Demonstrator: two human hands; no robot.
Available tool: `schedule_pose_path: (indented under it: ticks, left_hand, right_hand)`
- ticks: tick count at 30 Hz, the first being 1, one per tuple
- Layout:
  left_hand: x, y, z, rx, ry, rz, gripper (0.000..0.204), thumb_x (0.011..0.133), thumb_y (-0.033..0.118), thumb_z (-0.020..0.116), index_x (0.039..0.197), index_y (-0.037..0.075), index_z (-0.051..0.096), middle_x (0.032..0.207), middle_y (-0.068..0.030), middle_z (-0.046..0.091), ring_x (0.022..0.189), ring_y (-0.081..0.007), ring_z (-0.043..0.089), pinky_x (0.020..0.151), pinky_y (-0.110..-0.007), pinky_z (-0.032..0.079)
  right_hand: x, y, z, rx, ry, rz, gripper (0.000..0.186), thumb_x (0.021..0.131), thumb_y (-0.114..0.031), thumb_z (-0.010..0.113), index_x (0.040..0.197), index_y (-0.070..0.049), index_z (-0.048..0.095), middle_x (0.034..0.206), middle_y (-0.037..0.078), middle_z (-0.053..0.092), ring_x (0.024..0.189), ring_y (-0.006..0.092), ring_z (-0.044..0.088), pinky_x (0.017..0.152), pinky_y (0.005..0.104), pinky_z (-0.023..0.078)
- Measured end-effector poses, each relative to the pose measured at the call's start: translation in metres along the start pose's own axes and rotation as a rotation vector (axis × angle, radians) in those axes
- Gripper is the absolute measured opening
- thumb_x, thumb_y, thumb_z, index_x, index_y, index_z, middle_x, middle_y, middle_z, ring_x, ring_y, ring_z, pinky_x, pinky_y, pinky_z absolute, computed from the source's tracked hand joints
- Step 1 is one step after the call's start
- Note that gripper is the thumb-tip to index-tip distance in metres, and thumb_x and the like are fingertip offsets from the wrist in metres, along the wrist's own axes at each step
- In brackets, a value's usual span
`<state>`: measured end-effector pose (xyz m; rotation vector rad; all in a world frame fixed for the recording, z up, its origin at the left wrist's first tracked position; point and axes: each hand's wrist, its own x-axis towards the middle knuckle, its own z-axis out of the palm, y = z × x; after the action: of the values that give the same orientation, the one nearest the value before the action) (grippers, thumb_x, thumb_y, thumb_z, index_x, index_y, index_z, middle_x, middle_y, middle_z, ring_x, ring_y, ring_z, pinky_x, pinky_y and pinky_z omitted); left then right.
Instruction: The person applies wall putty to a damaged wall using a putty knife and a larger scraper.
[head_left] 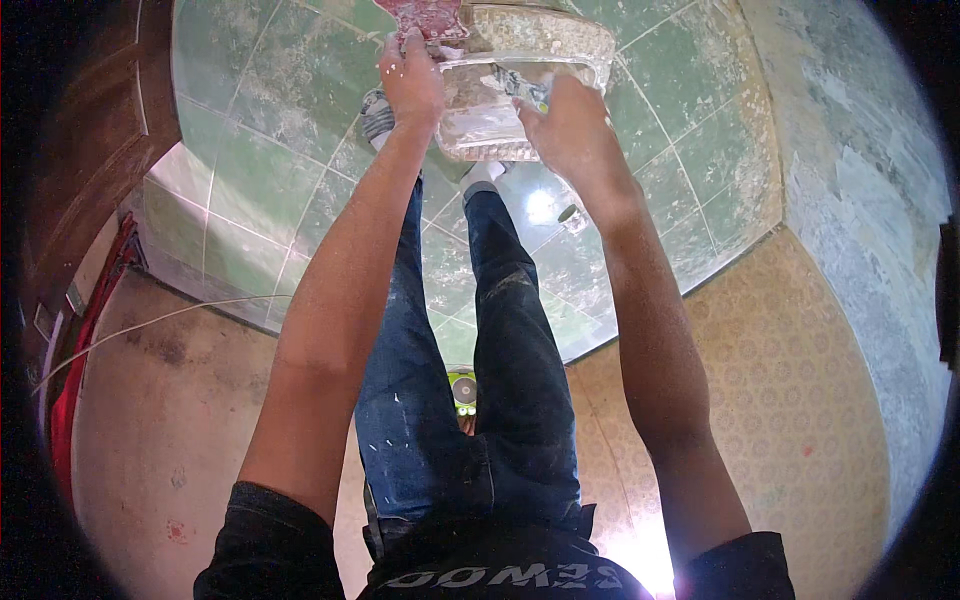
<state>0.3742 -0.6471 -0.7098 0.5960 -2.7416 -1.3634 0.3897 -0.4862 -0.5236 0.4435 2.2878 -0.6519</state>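
Note:
In front of me is a plaster-smeared tub (pixel 602 52), whitish and roughly rectangular, with its rim caked in dried white residue. My left hand (pixel 412 80) is at its left side, fingers closed on a flat red tool (pixel 425 16) smeared with white. The tool's far end runs out of the picture. My right hand (pixel 572 125) is curled over the tub's near right part. It grips a small scraper-like tool (pixel 515 82), mostly hidden by the fingers and reaching into the tub. White specks dot my left hand.
Green floor tiles (pixel 670 190) with white smears lie under my feet. A brown wooden door (pixel 90 170) stands left, with red fabric (pixel 65 410) and a thin cable (pixel 170 318) near it. A grey patchy wall (pixel 850 200) rises right. A bright green object (pixel 464 390) shows between my legs.

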Motion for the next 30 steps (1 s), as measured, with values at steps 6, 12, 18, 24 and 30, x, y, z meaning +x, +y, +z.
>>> schedule_pose_path:
  ticks: [6,12,18,24,30]
  left_hand:
    - [-0.004,-0.001,-0.002,-0.016,-0.286,-0.115,0.046,0.095,0.026,0.045,0.125,-0.007,0.052,0.13,-0.029,0.051,0.123,-0.0415,0.046,0.103,-0.044,0.036]
    - [0.007,-0.035,0.006,-0.422,-0.287,-0.245,0.038,0.092,0.008,0.047,0.129,0.001,0.053,0.138,-0.0265,0.045,0.127,-0.0427,0.042,0.108,-0.045,0.034]
    - [-0.003,0.008,-0.001,-0.849,-0.304,-0.528,0.028,0.093,0.016,0.046,0.109,-0.002,0.06,0.107,-0.0174,0.064,0.095,-0.0272,0.061,0.086,-0.037,0.046]
    - [0.003,0.008,0.003,-0.863,-0.173,-0.586,0.026,0.093,0.016,0.047,0.106,-0.002,0.061,0.1,-0.0156,0.065,0.089,-0.0267,0.062,0.083,-0.037,0.047]
    - [0.001,-0.026,0.013,-0.64,-0.175,-0.213,0.021,0.095,0.019,0.048,0.102,0.002,0.058,0.092,-0.0097,0.064,0.082,-0.0186,0.063,0.076,-0.033,0.049]
  right_hand:
    - [0.004,-0.014,0.014,-0.084,0.069,-0.244,0.022,0.085,-0.013,0.06,0.101,0.002,0.058,0.105,0.025,0.061,0.104,0.0416,0.058,0.09,0.0466,0.048]
    - [0.003,-0.025,0.024,-0.235,0.126,-0.596,0.028,0.081,-0.001,0.057,0.109,0.001,0.052,0.102,0.021,0.061,0.101,0.0326,0.063,0.081,0.037,0.053]
    - [0.001,-0.028,0.025,-0.439,0.133,-0.745,0.028,0.077,0.0,0.06,0.105,-0.001,0.057,0.098,0.019,0.062,0.096,0.029,0.065,0.076,0.0338,0.055]
    - [-0.036,-0.018,0.046,-0.726,0.105,-0.761,0.024,0.078,-0.004,0.059,0.102,-0.004,0.061,0.099,0.016,0.06,0.1,0.0279,0.063,0.076,0.0326,0.055]
    - [-0.009,0.02,0.027,-0.434,-0.017,-0.485,0.017,0.082,-0.004,0.055,0.098,-0.002,0.061,0.094,0.02,0.061,0.092,0.0352,0.063,0.07,0.0395,0.055]
